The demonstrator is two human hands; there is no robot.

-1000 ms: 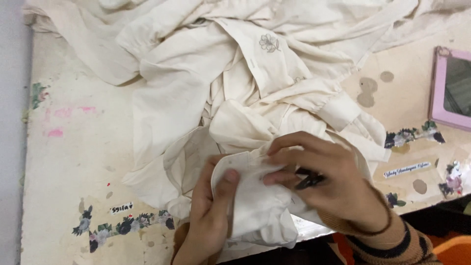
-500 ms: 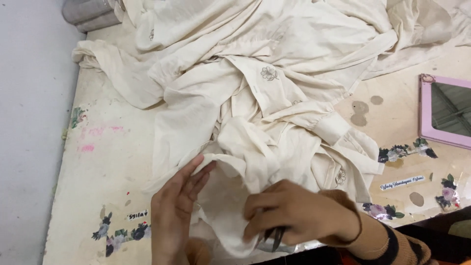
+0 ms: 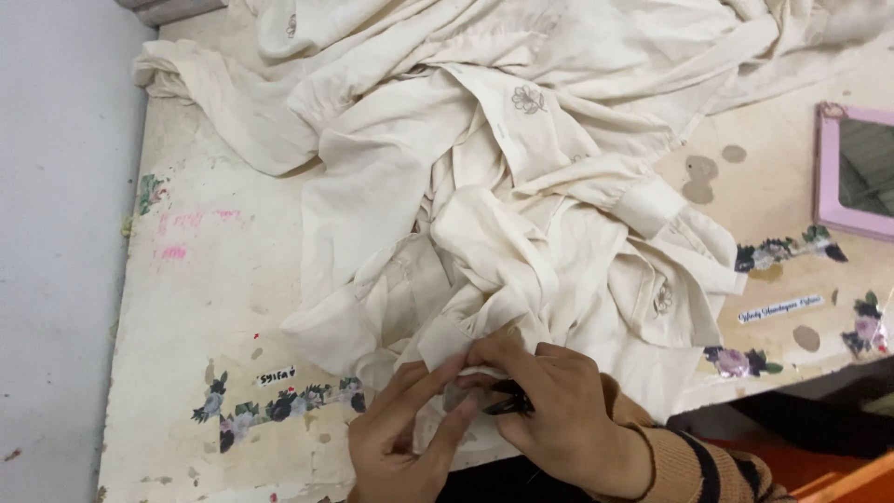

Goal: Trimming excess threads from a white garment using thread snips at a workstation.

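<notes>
Head view: the cream embroidered garment (image 3: 521,214) lies heaped across the worn table (image 3: 196,307), its near edge at the table's front. The left hand (image 3: 405,442) pinches a fold of that edge between curled fingers; the right hand (image 3: 549,410) is closed on a small dark tool (image 3: 507,402), perhaps snips. The cloth looks light, soft and limp, best gripped at a hem or seam. The tool's tip and the exact spot worked on are hidden by fingers; a pink-framed mirror (image 3: 852,172) is cut off at right

Open tabletop on your left, cloth heaped everywhere else

The cream cloth pile (image 3: 521,186) blocks the table's (image 3: 186,307) middle and far end; a pink-framed mirror (image 3: 852,172) stands at the right edge. Bare board lies left of the pile, beside the grey wall (image 3: 56,251).
</notes>
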